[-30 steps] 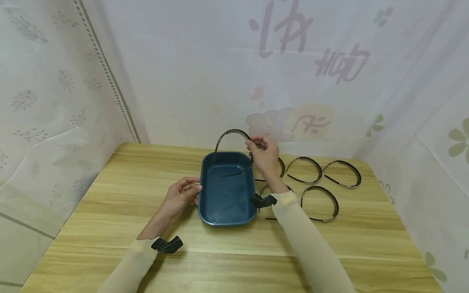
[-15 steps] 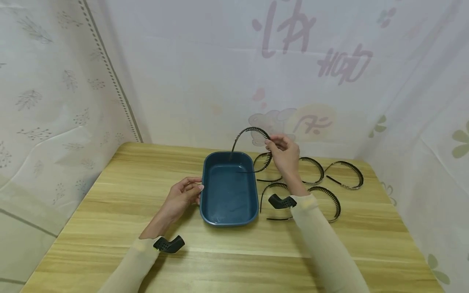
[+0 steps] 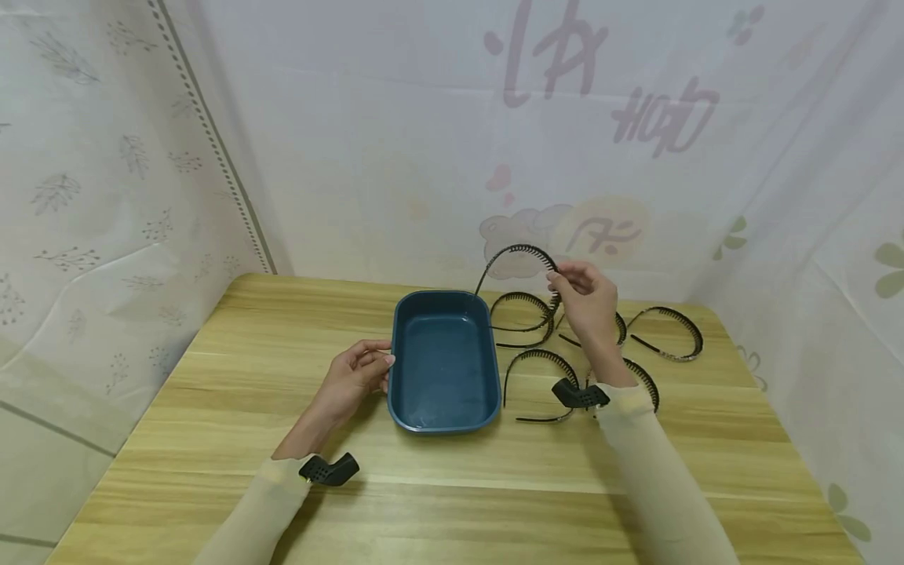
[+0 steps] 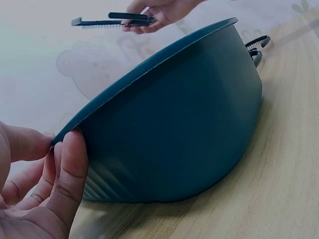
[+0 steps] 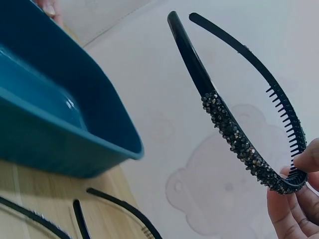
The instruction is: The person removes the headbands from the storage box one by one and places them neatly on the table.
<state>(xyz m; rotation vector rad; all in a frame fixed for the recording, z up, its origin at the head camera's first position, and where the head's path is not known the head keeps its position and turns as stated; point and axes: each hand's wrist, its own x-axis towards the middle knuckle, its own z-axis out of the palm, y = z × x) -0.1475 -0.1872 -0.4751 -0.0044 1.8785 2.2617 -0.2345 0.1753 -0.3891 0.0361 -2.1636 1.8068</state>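
Note:
My right hand (image 3: 589,302) pinches a black toothed headband (image 5: 239,144) by its curved middle, with dark glittering stones along its outer side. The headband is held up just right of a blue plastic basin (image 3: 445,430), one tip overlapping the basin's far right corner in the head view. At the basin's left side, my left hand (image 3: 353,380) pinches the rim between thumb and fingers, as the left wrist view shows. The basin's floor is bare. Below the held headband lies another headband (image 3: 519,296) on the table.
More black headbands lie right of the basin in two rows: a near headband (image 3: 540,353), a headband (image 3: 646,373) partly behind my right wrist, and a far right headband (image 3: 688,329). The wooden table (image 3: 452,502) meets a patterned cloth (image 3: 353,157) at the back.
My right hand has moved right with the headband, from over the basin to beyond its right rim. The left hand keeps its grip on the basin, which stays in place.

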